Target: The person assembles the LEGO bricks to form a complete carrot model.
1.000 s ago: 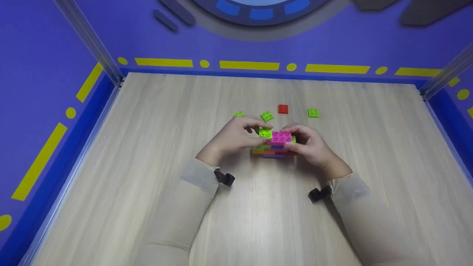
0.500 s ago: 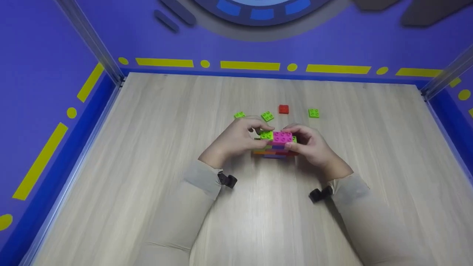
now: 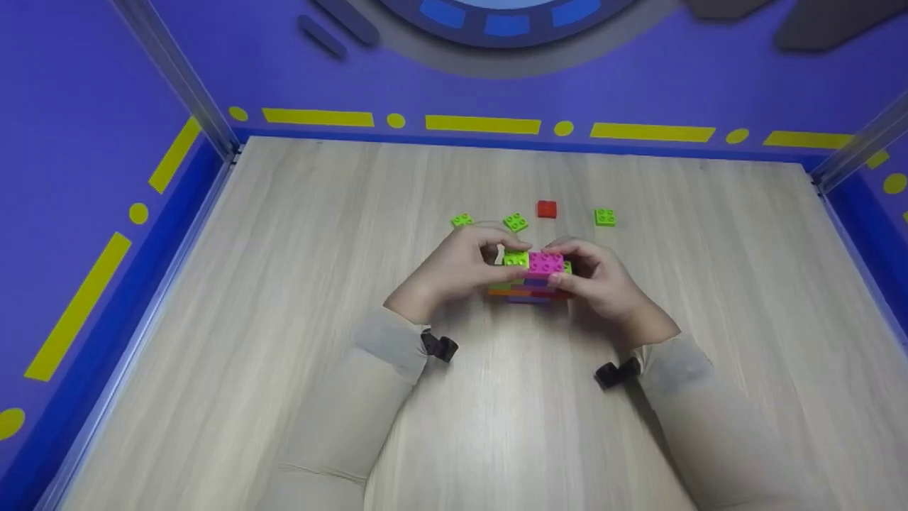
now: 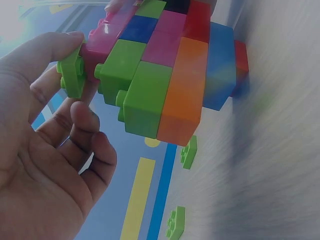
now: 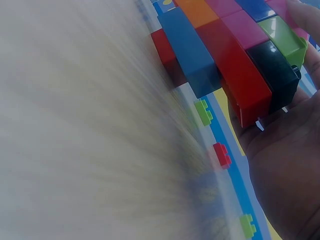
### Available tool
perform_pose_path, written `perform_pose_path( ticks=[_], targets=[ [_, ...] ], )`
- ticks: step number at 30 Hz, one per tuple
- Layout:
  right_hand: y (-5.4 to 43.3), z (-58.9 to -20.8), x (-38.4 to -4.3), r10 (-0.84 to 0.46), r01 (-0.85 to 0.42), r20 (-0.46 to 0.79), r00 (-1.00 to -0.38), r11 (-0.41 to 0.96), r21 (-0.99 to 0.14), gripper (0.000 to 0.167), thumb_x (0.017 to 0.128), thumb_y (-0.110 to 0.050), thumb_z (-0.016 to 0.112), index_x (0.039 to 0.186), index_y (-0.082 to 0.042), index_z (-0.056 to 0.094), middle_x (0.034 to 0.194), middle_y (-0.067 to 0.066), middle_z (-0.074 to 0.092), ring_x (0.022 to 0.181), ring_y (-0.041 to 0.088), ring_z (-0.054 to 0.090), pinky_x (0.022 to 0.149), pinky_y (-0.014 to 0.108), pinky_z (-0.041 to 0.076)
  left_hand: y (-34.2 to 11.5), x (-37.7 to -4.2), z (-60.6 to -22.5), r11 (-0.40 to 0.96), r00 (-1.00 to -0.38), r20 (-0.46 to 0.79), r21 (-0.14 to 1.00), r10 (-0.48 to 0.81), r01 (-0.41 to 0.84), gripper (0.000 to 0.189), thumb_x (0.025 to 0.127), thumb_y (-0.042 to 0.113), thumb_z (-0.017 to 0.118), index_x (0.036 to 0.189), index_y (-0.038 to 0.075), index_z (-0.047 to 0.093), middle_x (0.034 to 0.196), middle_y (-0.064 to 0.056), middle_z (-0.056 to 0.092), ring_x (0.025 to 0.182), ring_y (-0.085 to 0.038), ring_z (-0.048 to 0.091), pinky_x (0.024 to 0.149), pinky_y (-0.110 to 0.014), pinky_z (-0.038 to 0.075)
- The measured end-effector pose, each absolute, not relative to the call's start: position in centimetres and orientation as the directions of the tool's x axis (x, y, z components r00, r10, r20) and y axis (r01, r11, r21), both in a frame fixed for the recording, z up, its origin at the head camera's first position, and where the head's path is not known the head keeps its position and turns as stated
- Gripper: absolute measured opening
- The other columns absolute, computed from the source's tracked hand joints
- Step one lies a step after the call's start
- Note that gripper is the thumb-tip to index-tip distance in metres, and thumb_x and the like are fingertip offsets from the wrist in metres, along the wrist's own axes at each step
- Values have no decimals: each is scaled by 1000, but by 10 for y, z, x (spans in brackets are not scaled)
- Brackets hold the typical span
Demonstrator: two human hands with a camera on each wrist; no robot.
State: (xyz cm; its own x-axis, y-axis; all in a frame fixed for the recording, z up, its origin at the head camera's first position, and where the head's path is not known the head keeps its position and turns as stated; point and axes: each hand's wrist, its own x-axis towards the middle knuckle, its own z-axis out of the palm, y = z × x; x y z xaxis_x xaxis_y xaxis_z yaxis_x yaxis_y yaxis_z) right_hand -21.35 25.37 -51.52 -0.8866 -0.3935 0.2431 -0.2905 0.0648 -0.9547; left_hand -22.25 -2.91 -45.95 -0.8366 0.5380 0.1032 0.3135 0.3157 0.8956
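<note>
A stack of toy building bricks (image 4: 180, 90) in orange, red, blue, green and pink stands upright on the table, wider in its upper rows than at its base. My left hand (image 3: 454, 266) pinches a thin green brick (image 4: 74, 75) between thumb and fingers, at the left end of the pink top brick (image 3: 546, 263). In the left wrist view, a stepped green brick (image 4: 120, 67) shows just below it. My right hand (image 3: 599, 280) holds the stack's right side, thumb in front and fingers behind. A black brick (image 5: 272, 75) lies near that palm.
Behind the stack lie loose thin bricks: a green brick (image 3: 462, 220) by the left knuckles, another green brick (image 3: 516, 222), a red brick (image 3: 547, 209) and a green brick (image 3: 605, 217) farther right. Blue-purple walls (image 3: 496, 92) border the wooden table (image 3: 319, 234).
The left hand has shifted slightly right and down, bringing the green brick closer against the pink one. The right hand keeps its hold, and the loose bricks stay put.
</note>
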Motion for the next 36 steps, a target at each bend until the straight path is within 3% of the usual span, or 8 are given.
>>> perform_pose_path(
  ticks=[5, 14, 23, 31, 33, 36],
  targets=[
    [253, -514, -213, -392, -297, 252, -885, 59, -953, 34, 98, 14, 74, 132, 7, 74, 131, 8, 76, 121, 11, 72, 103, 23, 61, -27, -223, -461, 304, -826, 123, 892, 550, 334, 36, 99, 24, 91, 133, 14, 84, 131, -2, 77, 91, -12, 55, 83, -25, 51],
    [253, -512, -212, -397, -297, 246, -884, 73, -952, 34, 98, 13, 74, 132, 14, 70, 129, -4, 77, 121, 10, 72, 103, 22, 60, -26, -223, -462, 280, -836, 105, 914, 539, 295, 38, 99, 25, 91, 134, 13, 83, 131, 0, 77, 90, -13, 51, 80, -28, 45],
    [254, -512, -213, -412, -306, 258, -874, 55, -950, 33, 98, 14, 73, 131, 15, 69, 128, -3, 78, 119, 11, 73, 103, 24, 61, -26, -224, -468, 262, -833, 111, 920, 541, 292, 39, 100, 24, 89, 136, 11, 82, 132, -2, 78, 90, -13, 52, 81, -28, 44],
    [254, -512, -213, -402, -290, 247, -882, 49, -956, 33, 99, 14, 73, 131, 8, 73, 129, 0, 77, 119, 11, 72, 101, 23, 61, -25, -228, -474, 254, -838, 112, 924, 533, 285, 39, 98, 24, 91, 135, 15, 83, 128, -2, 79, 97, -31, 57, 84, -29, 44],
    [254, -514, -213, -402, -288, 250, -881, 36, -957, 35, 99, 14, 73, 132, 2, 76, 130, 3, 76, 119, 11, 72, 101, 22, 61, -25, -229, -477, 270, -845, 97, 923, 526, 274, 40, 96, 28, 93, 134, 18, 83, 127, -1, 78, 98, -28, 57, 84, -29, 45],
    [254, -516, -213, -411, -292, 254, -876, 30, -956, 37, 99, 14, 73, 132, -1, 76, 131, 5, 75, 120, 12, 72, 101, 22, 60, -25, -229, -481, 301, -855, 72, 918, 513, 258, 42, 94, 32, 95, 133, 20, 84, 129, -1, 77, 110, -34, 63, 90, -31, 47]
  ],
)
